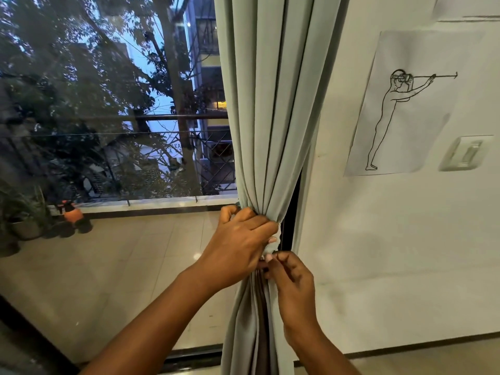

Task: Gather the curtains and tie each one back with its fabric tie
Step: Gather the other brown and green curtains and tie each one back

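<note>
A pale grey-green curtain (273, 109) hangs at the right edge of a large glass window (108, 104), between the glass and a white wall (392, 239). Its folds are drawn in tight to a narrow waist low down, then fall loose again toward the floor.

Two bare hands meet at that waist. The left hand (240, 239) reaches in from below left and wraps over the gathered cloth, fingers curled round the bunch. The right hand (292, 277) sits just beneath and to the right of it, thumb and fingertips pinched together on something small at the gather, touching the left hand's fingers. A scrap of pale fabric shows between the two hands; whether it is the fabric tie cannot be told, since the hands cover it.

On the wall to the right are a paper sheet (405, 104) with a line drawing of a standing figure and, below right of it, a light switch (464, 152). Outside the glass lie a tiled balcony floor (121, 266), potted plants (24, 212) at the far left, and trees (81, 63) against a dusk sky.
</note>
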